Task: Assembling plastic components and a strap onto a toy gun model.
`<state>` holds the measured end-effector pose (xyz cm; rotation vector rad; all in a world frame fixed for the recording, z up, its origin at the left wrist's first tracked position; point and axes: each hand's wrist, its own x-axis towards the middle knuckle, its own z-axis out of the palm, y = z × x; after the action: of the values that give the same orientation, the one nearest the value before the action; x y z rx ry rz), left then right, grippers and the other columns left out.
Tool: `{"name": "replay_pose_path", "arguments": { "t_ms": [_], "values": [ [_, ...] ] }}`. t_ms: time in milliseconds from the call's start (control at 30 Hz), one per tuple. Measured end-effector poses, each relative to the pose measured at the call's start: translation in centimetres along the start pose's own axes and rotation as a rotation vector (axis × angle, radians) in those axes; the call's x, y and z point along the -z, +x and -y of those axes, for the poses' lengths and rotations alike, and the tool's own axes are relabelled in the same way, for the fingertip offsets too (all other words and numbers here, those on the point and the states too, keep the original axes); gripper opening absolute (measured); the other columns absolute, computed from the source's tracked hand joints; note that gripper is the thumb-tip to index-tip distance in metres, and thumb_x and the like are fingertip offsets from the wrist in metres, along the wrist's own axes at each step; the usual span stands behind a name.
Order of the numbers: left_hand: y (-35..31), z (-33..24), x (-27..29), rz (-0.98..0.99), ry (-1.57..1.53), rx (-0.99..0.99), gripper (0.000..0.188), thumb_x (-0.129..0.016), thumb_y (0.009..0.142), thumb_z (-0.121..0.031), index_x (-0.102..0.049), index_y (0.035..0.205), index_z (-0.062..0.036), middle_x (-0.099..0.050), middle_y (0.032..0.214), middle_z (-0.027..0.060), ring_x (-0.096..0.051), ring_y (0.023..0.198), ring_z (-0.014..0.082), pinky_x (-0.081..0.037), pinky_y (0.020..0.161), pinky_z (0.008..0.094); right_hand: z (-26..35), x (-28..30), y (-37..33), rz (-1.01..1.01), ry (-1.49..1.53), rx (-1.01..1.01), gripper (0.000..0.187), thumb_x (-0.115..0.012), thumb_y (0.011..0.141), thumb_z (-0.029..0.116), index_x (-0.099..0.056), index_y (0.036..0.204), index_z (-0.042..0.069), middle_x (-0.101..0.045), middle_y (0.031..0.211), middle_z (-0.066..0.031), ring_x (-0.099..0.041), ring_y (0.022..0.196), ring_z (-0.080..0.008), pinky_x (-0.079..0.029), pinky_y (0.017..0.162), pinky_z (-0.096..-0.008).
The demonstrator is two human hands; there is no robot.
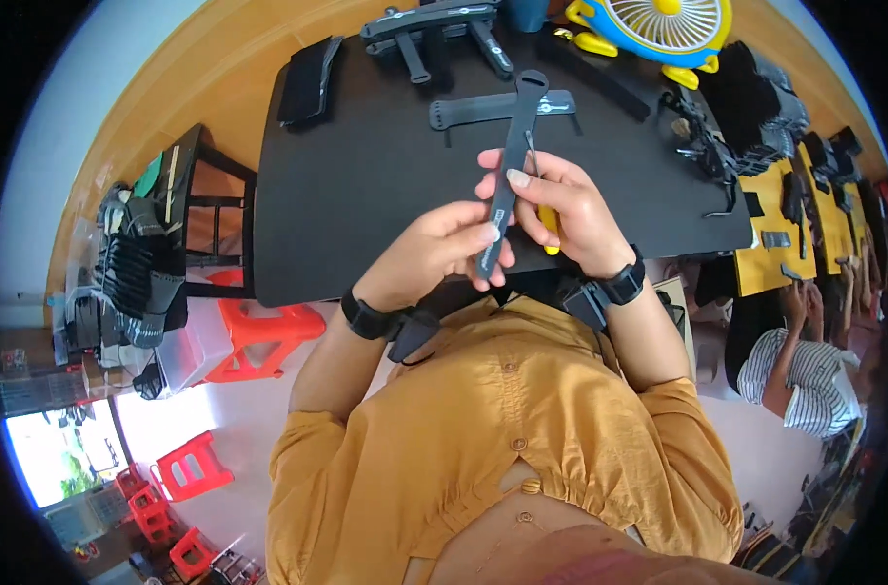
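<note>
Left hand (429,246): holds the near end of the held strap (503,195), thumb on top, fingers beneath; judged the steadying side, so a firm, flat pinch without twist should serve.
Right hand (572,203): thumb on the strap's middle, fingers curled behind it, a tool (548,220) in the same grasp; a light thumb would probably let the strap lie straight between both hands.
Tool: yellow handle against the right palm, thin shaft pointing away beside the strap; contact between shaft and strap cannot be told; the tip is best aimed clear of the fingers.
Held strap: raised over the near part of the table (366,175), slanting, rounded end farthest from the body; even tension at both grips would likely prevent buckling.
Count, wrists: two wristbands (627,283), one per arm.
Count, in hand: one strap; one tool.
Count, table middle: one flat strap (458,112), lying crosswise, partly hidden by the held one; one long dark strip (600,80) beyond, to the right.
Count, far left: one flat black bundle (307,83); its layers not countable.
Count, far right: one heap of black pieces (751,97); number inside not countable.
Count, far edge: one stack of straps (434,19), overlapping, total unclear; one blue cup (529,14); one yellow-and-blue fan (666,39)
</note>
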<state>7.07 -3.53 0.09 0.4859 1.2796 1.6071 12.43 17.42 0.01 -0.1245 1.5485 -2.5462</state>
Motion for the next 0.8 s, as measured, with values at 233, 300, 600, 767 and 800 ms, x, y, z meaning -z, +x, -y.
{"name": "replay_pose_path", "arguments": {
  "t_ms": [233, 300, 600, 767, 800],
  "values": [
    [0.8, 1.7, 1.3, 0.149, -0.124, 0.039, 0.028, -0.048, 0.103, -0.017, -0.053, 0.124, 0.0011, -0.065, 0.101, 0.0124, -0.069, 0.086, 0.0209, -0.056, 0.067, 0.0263, -0.7, 0.7, -0.3, -0.023, -0.047, -0.018, 0.039, -0.054, 0.099, 0.021, -0.052, 0.131, -0.002, -0.066, 0.109, -0.0105, -0.046, 0.051, -0.0047, -0.035, 0.046, -0.0183],
    [0.7, 2.3, 1.3, 0.057, -0.161, -0.031, 0.029, -0.047, 0.103, -0.017, -0.052, 0.125, 0.0008, -0.065, 0.103, 0.0135, -0.069, 0.089, 0.0222, -0.056, 0.069, 0.0276, -0.8, 0.2, -0.3, -0.140, -0.156, -0.013, 0.038, -0.054, 0.100, 0.022, -0.053, 0.130, 0.000, -0.066, 0.107, -0.0092, -0.047, 0.054, -0.0043, -0.035, 0.046, -0.0180],
    [1.3, 3.9, 1.7, -0.227, -0.513, -0.318, 0.031, -0.046, 0.103, -0.013, -0.045, 0.131, 0.0008, -0.062, 0.118, 0.0186, -0.063, 0.109, 0.0289, -0.055, 0.091, 0.0366, -1.8, -0.3, -1.2, -0.227, -0.568, 0.053, 0.026, -0.055, 0.100, 0.022, -0.063, 0.120, 0.008, -0.068, 0.097, -0.0050, -0.062, 0.072, -0.0108, -0.050, 0.061, -0.0249],
    [1.7, 3.7, 1.3, -0.257, -0.527, -0.334, 0.035, -0.043, 0.103, -0.010, -0.041, 0.136, 0.0026, -0.060, 0.120, 0.0193, -0.063, 0.111, 0.0273, -0.053, 0.098, 0.0382, -2.5, -0.8, -1.8, -0.229, -1.043, 0.226, 0.020, -0.056, 0.098, 0.019, -0.064, 0.113, 0.010, -0.068, 0.097, -0.0129, -0.068, 0.084, -0.0308, -0.053, 0.071, -0.0360],
    [1.6, 3.6, 1.3, -0.249, -0.486, -0.319, 0.035, -0.043, 0.103, -0.011, -0.041, 0.136, 0.0026, -0.060, 0.120, 0.0192, -0.062, 0.111, 0.0270, -0.052, 0.098, 0.0384, -2.8, -0.6, -1.8, -0.215, -1.084, 0.315, 0.016, -0.057, 0.096, 0.020, -0.065, 0.107, 0.011, -0.068, 0.092, -0.0132, -0.066, 0.081, -0.0339, -0.053, 0.069, -0.0387]
  ]
}}
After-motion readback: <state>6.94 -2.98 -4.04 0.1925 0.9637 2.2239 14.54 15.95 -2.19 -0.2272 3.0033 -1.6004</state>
